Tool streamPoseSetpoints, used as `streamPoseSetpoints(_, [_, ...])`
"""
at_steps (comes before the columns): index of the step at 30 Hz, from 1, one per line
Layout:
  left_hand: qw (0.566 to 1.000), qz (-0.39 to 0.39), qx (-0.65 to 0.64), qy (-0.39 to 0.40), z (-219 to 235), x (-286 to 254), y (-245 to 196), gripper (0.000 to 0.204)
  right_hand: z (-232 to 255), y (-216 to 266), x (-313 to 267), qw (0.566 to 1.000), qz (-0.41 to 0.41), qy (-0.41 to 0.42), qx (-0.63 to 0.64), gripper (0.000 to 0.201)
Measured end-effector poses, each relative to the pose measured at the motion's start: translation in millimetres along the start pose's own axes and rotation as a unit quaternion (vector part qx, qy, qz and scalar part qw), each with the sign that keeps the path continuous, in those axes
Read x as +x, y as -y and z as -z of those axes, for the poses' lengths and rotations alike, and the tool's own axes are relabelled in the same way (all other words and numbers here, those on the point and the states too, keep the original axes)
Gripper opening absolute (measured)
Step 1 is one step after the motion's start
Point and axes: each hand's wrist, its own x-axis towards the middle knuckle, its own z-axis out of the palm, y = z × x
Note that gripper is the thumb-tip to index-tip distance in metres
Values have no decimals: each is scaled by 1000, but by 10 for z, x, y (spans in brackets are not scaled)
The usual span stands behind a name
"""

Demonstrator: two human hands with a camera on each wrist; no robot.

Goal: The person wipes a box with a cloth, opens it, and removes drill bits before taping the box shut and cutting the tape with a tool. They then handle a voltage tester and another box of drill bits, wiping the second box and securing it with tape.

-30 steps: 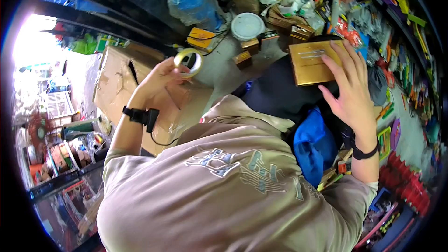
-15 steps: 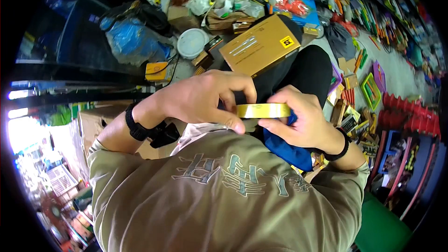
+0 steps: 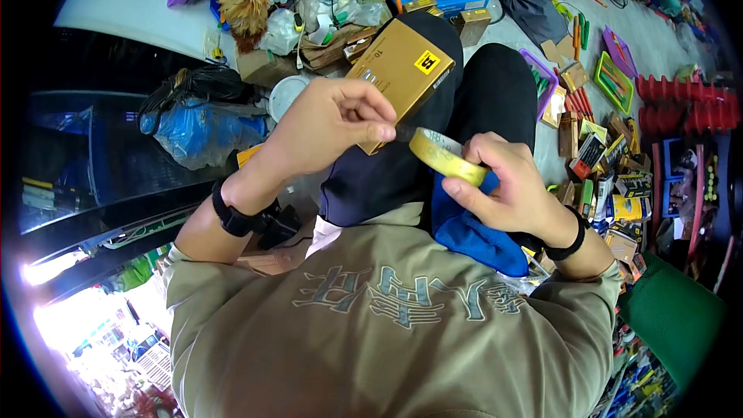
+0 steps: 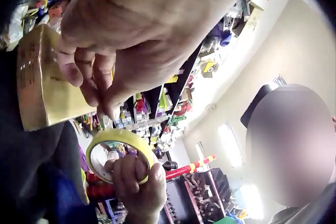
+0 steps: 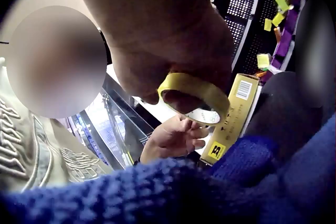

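A yellow tape roll [image 3: 450, 166] is gripped by the right hand [image 3: 511, 193], its fingers through the ring in the left wrist view, where the roll [image 4: 123, 136] hangs below the left hand [image 4: 136, 29]. Thumb and fingertips of the left hand [image 3: 329, 120] pinch together just left of the roll, with a faint clear strip running from them to it. Behind the left hand, a gold box [image 3: 402, 62] with a yellow label lies tilted on the person's thigh; the right wrist view shows its barcode side [image 5: 239, 113].
A blue cloth [image 3: 480, 236] lies on the lap below the right hand. A blue plastic-wrapped bundle [image 3: 205, 135] and a white lid [image 3: 286, 97] are at the left. Small boxes, green and purple trays [image 3: 614, 83] and tools crowd the floor around the legs.
The left hand came over from the left with the roll, and the right hand left the box and took the roll. Now the left hand has drawn slightly away, with the strip between.
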Motion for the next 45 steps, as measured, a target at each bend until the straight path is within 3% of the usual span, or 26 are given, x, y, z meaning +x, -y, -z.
streamPoseSetpoints(5, [976,-42,187,-106,150,289,10,16,-59,-59,46,993,-116,9,-16,34])
streamPoseSetpoints(10, [980,-5,172,-104,194,399,-18,15,-73,-105,63,979,-203,27,-7,39])
streamPoseSetpoints(12, [963,-89,235,-95,203,403,6,12,-45,-96,49,976,-216,34,1,38])
streamPoseSetpoints(16, [973,-21,214,-82,69,314,-119,9,-30,-108,-26,974,-221,52,-4,38])
streamPoseSetpoints(21, [943,-98,299,-105,-5,369,-188,12,-21,-125,-53,976,-213,34,-8,35])
streamPoseSetpoints(23, [942,-95,303,-113,-29,448,-230,15,-1,-124,-36,975,-219,25,-13,35])
streamPoseSetpoints(26, [940,-80,307,-123,-30,522,-256,23,20,-170,-37,956,-292,25,13,35])
streamPoseSetpoints(31, [945,-16,302,-125,11,559,-198,34,-29,-249,-9,960,-277,33,7,36])
streamPoseSetpoints(33, [847,-143,455,-234,53,573,-38,34,-64,-286,3,964,-265,32,-7,37])
streamPoseSetpoints(37, [880,-149,372,-256,-9,507,175,36,-57,-308,18,961,-273,53,8,37])
streamPoseSetpoints(39, [794,-269,479,-259,-108,453,296,44,-44,-309,24,963,-265,56,5,36])
streamPoseSetpoints(40, [763,-276,532,-241,-164,435,339,54,-50,-316,35,963,-265,59,-4,36])
streamPoseSetpoints(41, [763,-277,533,-239,-240,381,362,54,-59,-322,44,962,-264,62,-13,36])
streamPoseSetpoints(43, [748,-194,587,-241,-426,272,273,62,-79,-340,44,963,-260,66,-12,36])
streamPoseSetpoints(45, [751,-179,588,-240,-408,255,307,69,-92,-339,30,964,-255,72,-12,35])
